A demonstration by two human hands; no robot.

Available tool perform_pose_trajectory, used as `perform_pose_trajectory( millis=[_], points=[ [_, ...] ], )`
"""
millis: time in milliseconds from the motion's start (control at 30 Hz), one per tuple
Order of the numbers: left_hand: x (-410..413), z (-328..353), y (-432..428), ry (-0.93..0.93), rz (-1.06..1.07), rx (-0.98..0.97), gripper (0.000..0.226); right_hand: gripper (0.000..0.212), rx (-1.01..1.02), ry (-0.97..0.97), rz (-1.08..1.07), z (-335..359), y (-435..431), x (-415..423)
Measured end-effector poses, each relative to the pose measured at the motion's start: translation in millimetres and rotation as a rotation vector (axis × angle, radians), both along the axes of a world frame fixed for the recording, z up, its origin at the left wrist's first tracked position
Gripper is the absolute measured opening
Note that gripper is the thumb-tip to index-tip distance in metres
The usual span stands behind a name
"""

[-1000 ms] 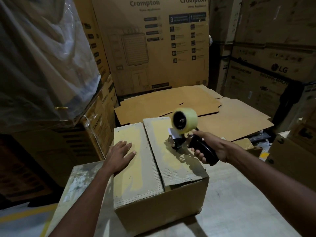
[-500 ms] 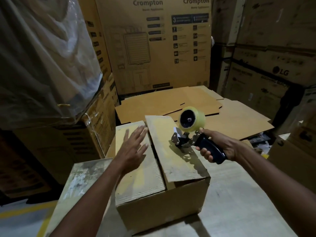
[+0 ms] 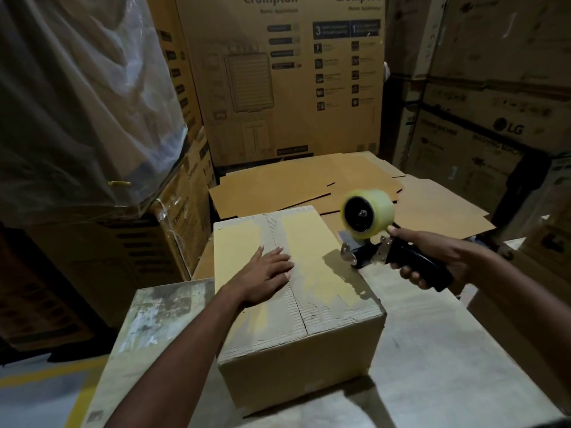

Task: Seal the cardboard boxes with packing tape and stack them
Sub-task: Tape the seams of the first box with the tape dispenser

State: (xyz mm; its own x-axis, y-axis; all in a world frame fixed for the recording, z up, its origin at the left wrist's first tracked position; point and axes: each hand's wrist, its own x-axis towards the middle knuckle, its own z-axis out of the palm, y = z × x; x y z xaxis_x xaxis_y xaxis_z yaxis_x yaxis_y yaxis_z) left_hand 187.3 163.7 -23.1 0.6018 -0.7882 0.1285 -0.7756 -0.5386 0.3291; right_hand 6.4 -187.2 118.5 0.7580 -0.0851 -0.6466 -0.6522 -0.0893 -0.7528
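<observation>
A small cardboard box (image 3: 296, 350) stands on a pale worktable (image 3: 432, 350), both top flaps down and meeting at a centre seam. My left hand (image 3: 265, 276) lies flat on the flaps with straight fingers, across the seam near the box's middle. My right hand (image 3: 432, 261) grips the black handle of a tape dispenser (image 3: 370, 242) carrying a roll of clear yellowish tape (image 3: 369, 213). The dispenser hovers just off the box's right edge, its metal blade end pointing toward the box.
Flattened cardboard sheets (image 3: 309, 183) lie behind the box. Tall printed cartons (image 3: 278, 72) form a wall at the back, more stacked cartons (image 3: 494, 118) stand at right. A plastic-wrapped load (image 3: 77, 97) looms at upper left over more cartons.
The right flap, raised earlier, now lies flat. My left hand lifted and came back down over the seam. The dispenser moved from above the right flap to just off the box's right edge.
</observation>
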Motion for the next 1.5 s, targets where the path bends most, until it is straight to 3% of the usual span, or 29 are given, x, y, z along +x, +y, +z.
perform_pose_trajectory(
  millis=[267, 400, 533, 667, 733, 800, 867, 933, 1033, 1167, 1267, 1500],
  points=[
    [47, -1, 61, 0.047, 0.286, -0.102, 0.08, 0.071, 0.675, -0.26, -0.225, -19, 42, -3],
    [66, 0, 98, 0.102, 0.37, -0.08, 0.085, 0.07, 0.826, -0.294, -0.291, -37, 67, 9],
    [55, -10, 101, 0.236, 0.39, -0.201, 0.079, 0.066, 0.901, -0.27, -0.335, -58, 78, 17],
    [37, -16, 88, 0.332, 0.429, -0.351, 0.07, 0.064, 0.87, -0.238, -0.34, -63, 77, 12],
    [32, -17, 86, 0.328, 0.437, -0.324, 0.081, 0.062, 0.862, -0.211, -0.322, -61, 73, 8],
    [22, -16, 79, 0.328, 0.479, -0.282, 0.07, 0.061, 0.876, -0.175, -0.294, -60, 67, 5],
    [5, -15, 70, 0.242, 0.499, -0.283, 0.054, 0.062, 0.877, -0.148, -0.251, -59, 59, 3],
    [-9, -20, 63, 0.086, 0.482, -0.265, 0.057, 0.064, 0.847, -0.123, -0.199, -54, 51, -1],
    [-35, -25, 49, 0.145, 0.653, -0.275, 0.082, 0.068, 0.742, -0.099, -0.157, -43, 36, -8],
    [-92, -19, 9, 0.131, 0.826, -0.281, 0.065, 0.073, 0.519, -0.102, -0.132, -26, 16, -15],
    [-131, -12, -23, 0.073, 0.93, -0.205, 0.061, 0.071, 0.372, -0.118, -0.052, -13, -4, -24],
    [-191, -3, -81, -0.023, 1.063, 0.087, 0.078, 0.069, 0.176, -0.2, 0.132, 10, -39, -32]
  ],
)
